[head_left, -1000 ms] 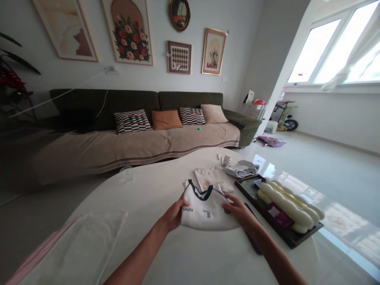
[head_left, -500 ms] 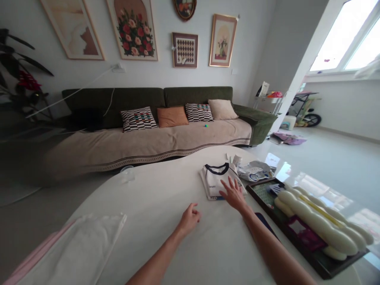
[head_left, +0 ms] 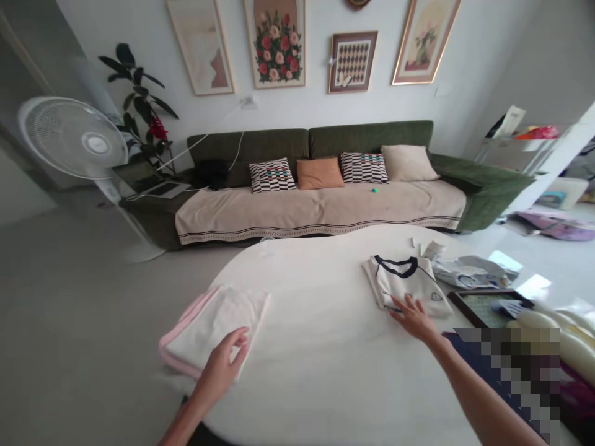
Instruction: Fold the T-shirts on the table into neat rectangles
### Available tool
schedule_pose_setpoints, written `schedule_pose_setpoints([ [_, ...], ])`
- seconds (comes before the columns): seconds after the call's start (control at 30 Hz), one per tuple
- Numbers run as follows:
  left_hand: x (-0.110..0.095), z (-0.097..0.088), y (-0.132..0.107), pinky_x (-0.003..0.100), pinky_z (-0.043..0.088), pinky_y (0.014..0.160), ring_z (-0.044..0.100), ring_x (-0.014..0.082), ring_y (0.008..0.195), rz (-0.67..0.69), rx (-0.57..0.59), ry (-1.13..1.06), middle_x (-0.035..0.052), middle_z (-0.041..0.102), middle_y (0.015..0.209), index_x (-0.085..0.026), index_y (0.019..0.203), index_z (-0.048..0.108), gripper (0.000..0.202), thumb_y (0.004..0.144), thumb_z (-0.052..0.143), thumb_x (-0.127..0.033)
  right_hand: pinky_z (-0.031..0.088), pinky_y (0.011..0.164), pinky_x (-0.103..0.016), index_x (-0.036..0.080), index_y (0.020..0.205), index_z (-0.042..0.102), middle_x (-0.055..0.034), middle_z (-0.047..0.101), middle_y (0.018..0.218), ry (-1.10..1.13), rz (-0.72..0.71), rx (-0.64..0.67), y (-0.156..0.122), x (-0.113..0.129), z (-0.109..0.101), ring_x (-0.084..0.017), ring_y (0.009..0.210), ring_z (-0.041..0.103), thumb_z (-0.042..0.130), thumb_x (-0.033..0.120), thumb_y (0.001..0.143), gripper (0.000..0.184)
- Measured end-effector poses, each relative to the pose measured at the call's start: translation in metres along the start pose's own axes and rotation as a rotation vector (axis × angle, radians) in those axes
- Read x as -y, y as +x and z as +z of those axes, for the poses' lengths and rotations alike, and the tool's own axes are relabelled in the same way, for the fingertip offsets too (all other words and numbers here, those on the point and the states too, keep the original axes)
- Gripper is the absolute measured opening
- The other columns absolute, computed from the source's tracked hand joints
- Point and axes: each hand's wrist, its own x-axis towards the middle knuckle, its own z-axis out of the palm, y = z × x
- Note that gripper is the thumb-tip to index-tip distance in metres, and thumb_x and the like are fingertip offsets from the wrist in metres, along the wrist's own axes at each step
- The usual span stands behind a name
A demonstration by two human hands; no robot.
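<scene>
My right hand [head_left: 413, 317] lies with spread fingers at the lower edge of a folded white T-shirt [head_left: 400, 279] that has a dark neckband and a small badge. Other folded cloth shows under the shirt. On the other side of the table, my left hand [head_left: 227, 358] is over the right edge of a folded white cloth [head_left: 211, 319]. Its fingers bend slightly, with a gap to the thumb and nothing held. Whether it touches the cloth I cannot tell. Pink fabric [head_left: 174, 353] sticks out along the cloth's left side.
The white table [head_left: 316, 347] has a curved edge. At its right are a crumpled plastic package [head_left: 471, 272], a dark-rimmed tray [head_left: 469, 313] with pale puffy objects, and dark blue cloth [head_left: 481, 356]. A green sofa [head_left: 372, 137] stands behind; a fan [head_left: 95, 142] is at left.
My view has swung left, bringing the fan into sight. My left hand has moved left from the bare tabletop to the white cloth. My right hand stays at the T-shirt.
</scene>
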Motion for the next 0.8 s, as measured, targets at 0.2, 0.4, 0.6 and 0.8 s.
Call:
schedule_pose_setpoints([
  [0.2, 0.058, -0.049, 0.022, 0.036, 0.039, 0.092, 0.053, 0.0212, 0.1, 0.053, -0.059, 0.364, 0.0097, 0.059, 0.103, -0.016, 0.099, 0.059, 0.029, 0.076, 0.045, -0.025, 0.042, 0.088, -0.042, 0.016, 0.125, 0.042, -0.0142, 0.032, 0.138, 0.133, -0.038, -0.04, -0.09, 0.097, 0.006, -0.029, 0.126, 0.028, 0.031, 0.037, 0.085, 0.047],
  [0.4, 0.045, -0.037, 0.064, 0.029, 0.033, 0.098, 0.046, 0.0173, 0.111, 0.203, 0.204, 0.554, 0.0074, 0.054, 0.118, -0.016, 0.11, 0.055, 0.035, 0.078, 0.041, -0.014, 0.036, 0.093, -0.047, 0.021, 0.125, 0.045, -0.0083, 0.038, 0.135, 0.16, -0.078, 0.069, -0.186, 0.177, 0.007, -0.029, 0.129, 0.022, 0.032, 0.03, 0.083, 0.044],
  [0.6, 0.017, -0.002, 0.12, 0.033, 0.035, 0.093, 0.042, 0.0208, 0.115, 0.21, 0.271, 0.612, 0.0074, 0.052, 0.121, -0.019, 0.117, 0.05, 0.048, 0.07, 0.049, -0.008, 0.036, 0.092, -0.047, 0.019, 0.13, 0.04, -0.0096, 0.032, 0.139, 0.078, -0.021, 0.191, -0.207, 0.206, -0.016, -0.03, 0.13, 0.017, 0.033, 0.025, 0.082, 0.048],
  [0.8, 0.007, -0.002, 0.138, 0.041, 0.036, 0.085, 0.049, 0.0251, 0.102, 0.241, 0.244, 0.714, 0.0087, 0.06, 0.099, -0.02, 0.093, 0.06, 0.021, 0.073, 0.053, -0.015, 0.037, 0.094, -0.041, 0.021, 0.13, 0.04, -0.0073, 0.033, 0.139, 0.055, -0.046, 0.208, -0.207, 0.21, -0.029, -0.027, 0.13, 0.019, 0.035, 0.026, 0.081, 0.049],
])
